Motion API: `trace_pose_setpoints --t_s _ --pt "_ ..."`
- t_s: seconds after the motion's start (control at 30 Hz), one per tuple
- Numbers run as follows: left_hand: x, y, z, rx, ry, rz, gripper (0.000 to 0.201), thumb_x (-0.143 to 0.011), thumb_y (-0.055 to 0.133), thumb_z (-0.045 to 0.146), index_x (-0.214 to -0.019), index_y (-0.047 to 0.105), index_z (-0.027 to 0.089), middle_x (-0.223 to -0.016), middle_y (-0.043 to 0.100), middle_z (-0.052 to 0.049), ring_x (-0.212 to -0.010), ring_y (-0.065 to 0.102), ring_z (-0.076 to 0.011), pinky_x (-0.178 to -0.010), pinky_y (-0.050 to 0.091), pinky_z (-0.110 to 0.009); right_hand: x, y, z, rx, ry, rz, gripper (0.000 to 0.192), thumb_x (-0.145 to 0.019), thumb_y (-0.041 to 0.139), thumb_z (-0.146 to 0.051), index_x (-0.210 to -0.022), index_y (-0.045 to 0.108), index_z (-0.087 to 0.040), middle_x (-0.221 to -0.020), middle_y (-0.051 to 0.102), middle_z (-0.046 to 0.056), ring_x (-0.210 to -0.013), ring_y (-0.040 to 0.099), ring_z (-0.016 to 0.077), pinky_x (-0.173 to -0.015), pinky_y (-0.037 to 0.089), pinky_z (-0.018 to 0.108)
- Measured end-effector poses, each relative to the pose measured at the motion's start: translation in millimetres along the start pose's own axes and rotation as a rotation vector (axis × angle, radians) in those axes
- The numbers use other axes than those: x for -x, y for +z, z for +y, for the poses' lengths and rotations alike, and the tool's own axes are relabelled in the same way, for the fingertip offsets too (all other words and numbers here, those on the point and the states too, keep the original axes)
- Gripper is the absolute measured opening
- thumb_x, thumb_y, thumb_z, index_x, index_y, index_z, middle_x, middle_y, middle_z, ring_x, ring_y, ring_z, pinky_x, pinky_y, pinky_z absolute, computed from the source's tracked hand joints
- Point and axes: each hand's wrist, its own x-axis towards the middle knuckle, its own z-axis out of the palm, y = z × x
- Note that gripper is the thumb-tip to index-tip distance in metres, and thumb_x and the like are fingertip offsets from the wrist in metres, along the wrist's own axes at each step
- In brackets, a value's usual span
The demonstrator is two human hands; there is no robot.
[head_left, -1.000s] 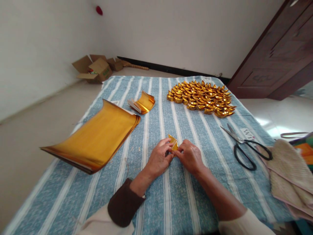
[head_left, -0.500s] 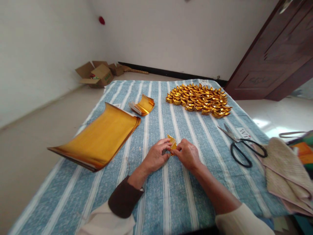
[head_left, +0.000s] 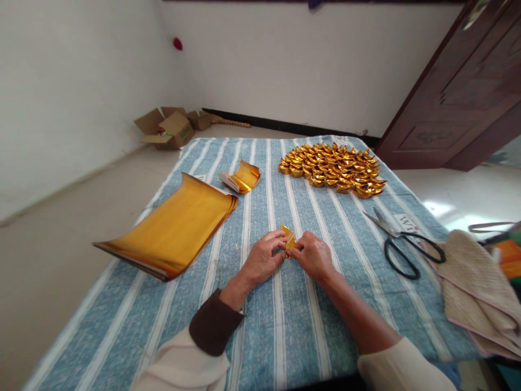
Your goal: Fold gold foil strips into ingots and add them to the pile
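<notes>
Your left hand (head_left: 264, 259) and right hand (head_left: 312, 255) meet fingertip to fingertip, pinched together on the small gold foil piece (head_left: 288, 238) at mid-frame, just above the striped cloth (head_left: 285, 326). Pinch unevenly and the foil could crease crooked or tear. The gold sheet stack (head_left: 175, 228) at left overhangs the edge and might slide.

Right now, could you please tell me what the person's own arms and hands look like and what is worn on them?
Both hands, the left hand and the right hand, are bare, with no gloves or rings visible. The left arm wears a cream sleeve with a dark brown cuff near the wrist. The right forearm is bare, its cream sleeve pushed up toward the elbow.
</notes>
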Motion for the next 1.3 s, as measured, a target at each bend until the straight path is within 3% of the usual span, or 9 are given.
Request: trace_pose_setpoints --t_s 0.2,0.37,0.53,0.7,1.0,1.3 --pt "1 1.0 -4 -0.018 0.024 -0.029 0.011 -0.080 0.062 0.007 -0.081 0.066 0.017 -0.126 0.062 -0.010 -0.119 0.060 -0.0227 -0.106 0.045 -0.042 1 -1 12 -0.187 -0.085 0.029 0.024 -0.076 0.076 -0.025 -0.058 0.062 -0.020 -0.069 0.055 -0.003 -0.059 0.052 0.0100 -0.057 0.035 0.024" --pt "2 0.5 -3 -0.036 0.068 -0.088 0.014 -0.079 0.062 0.005 -0.081 0.065 0.018 -0.127 0.061 -0.009 -0.123 0.057 -0.0238 -0.107 0.043 -0.044 6 -11 23 -0.359 -0.257 -0.081 0.008 -0.077 0.074 -0.018 -0.073 0.069 -0.023 -0.076 0.058 -0.002 -0.067 0.057 0.0121 -0.063 0.043 0.025" --pt "0 0.9 1 -0.008 0.082 -0.093 0.015 -0.080 0.061 0.004 -0.079 0.066 0.018 -0.124 0.062 -0.007 -0.119 0.059 -0.0216 -0.105 0.045 -0.042 14 -10 24 -0.204 -0.431 -0.007 0.015 -0.081 0.068 -0.015 -0.091 0.073 -0.026 -0.093 0.062 0.004 -0.086 0.060 0.0184 -0.076 0.048 0.031" --pt "0 3.0 2 0.027 0.106 -0.074 0.020 -0.076 0.059 -0.001 -0.076 0.067 0.017 -0.122 0.063 -0.007 -0.120 0.058 -0.0217 -0.106 0.044 -0.042 19 -3 17 -0.085 -0.581 0.141 0.021 -0.079 0.063 -0.010 -0.090 0.073 -0.024 -0.113 0.062 0.009 -0.100 0.056 0.0251 -0.084 0.048 0.040" --pt "1 6.4 4 0.057 0.048 -0.041 0.026 -0.077 0.058 -0.002 -0.086 0.071 0.018 -0.121 0.063 -0.006 -0.115 0.061 -0.0206 -0.104 0.046 -0.041 21 2 5 -0.065 -0.593 0.144 0.027 -0.076 0.054 -0.004 -0.090 0.071 -0.020 -0.113 0.063 0.011 -0.101 0.055 0.0262 -0.085 0.048 0.042" --pt "0 9.1 2 0.040 0.073 -0.038 0.016 -0.081 0.062 0.005 -0.087 0.071 0.017 -0.121 0.064 -0.008 -0.116 0.060 -0.0216 -0.104 0.046 -0.041 20 6 6 -0.055 -0.568 0.113 0.023 -0.079 0.054 -0.007 -0.091 0.069 -0.020 -0.109 0.063 0.010 -0.102 0.055 0.0268 -0.084 0.047 0.043"
